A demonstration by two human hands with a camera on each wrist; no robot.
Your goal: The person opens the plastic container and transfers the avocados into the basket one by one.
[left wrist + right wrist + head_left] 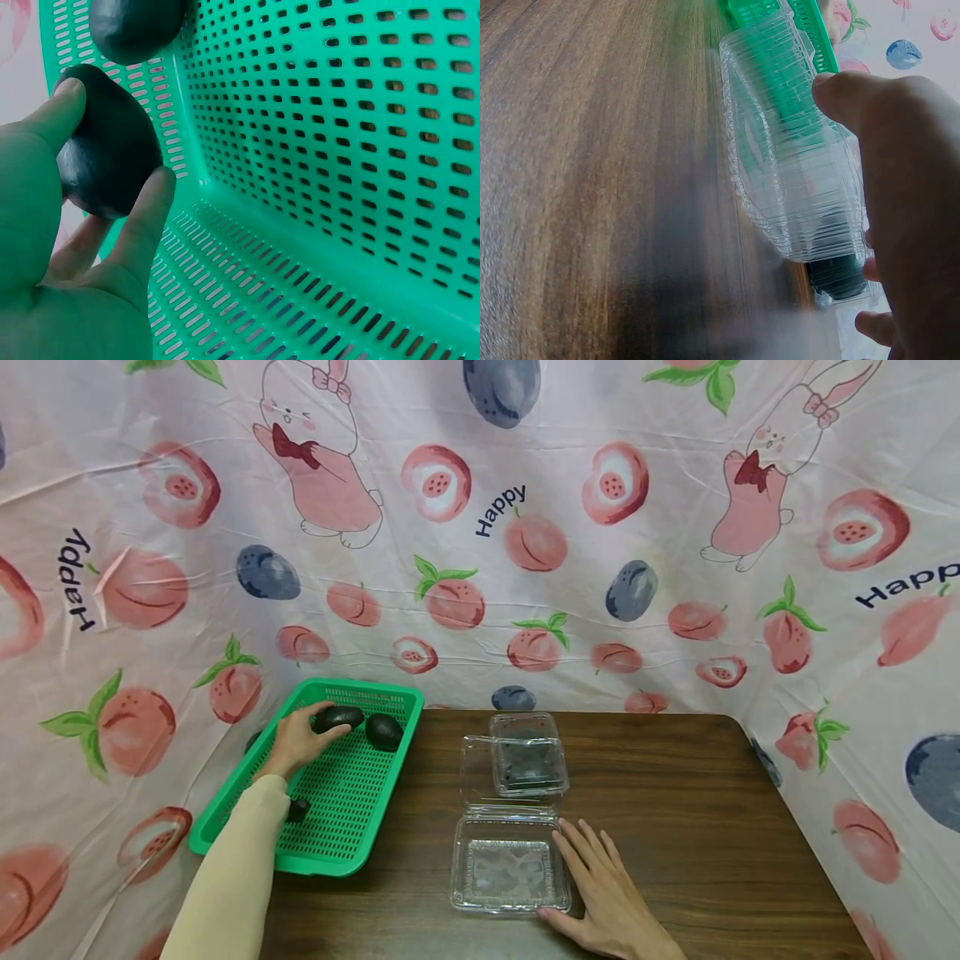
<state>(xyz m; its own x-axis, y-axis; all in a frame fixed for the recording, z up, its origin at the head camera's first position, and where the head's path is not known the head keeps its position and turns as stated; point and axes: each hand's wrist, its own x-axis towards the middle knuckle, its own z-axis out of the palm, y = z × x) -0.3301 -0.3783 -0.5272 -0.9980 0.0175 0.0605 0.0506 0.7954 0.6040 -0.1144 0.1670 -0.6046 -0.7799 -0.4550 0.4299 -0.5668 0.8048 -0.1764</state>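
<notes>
Left hand [296, 741] is deep in the green basket [352, 827], fingers and thumb curled round a dark avocado [337, 718] at the far end. The wrist view shows it well: thumb on 1 side, fingers on the other, the fruit pinched against the basket's corner wall. It looks gripped but not yet lifted clear. A 2nd avocado [384, 732] lies just beside it, untouched, and a smaller dark thing sits half hidden under the sleeve [232, 868].

Right hand [603, 893] lies flat on the wooden table [675, 793], fingers straight and slightly spread, thumb and finger edge touching the near right side of the open clear clamshell box [506, 868]. That looks like steadying, nothing held. Behind it a 2nd clamshell [527, 756] stands shut with something dark inside.

So this reads as the picking step, with packing not begun; the open tray is bare. Next, I'd judge, comes a clean lift over the basket rim and across to the open tray, while the right hand keeps that light box from sliding.
</notes>
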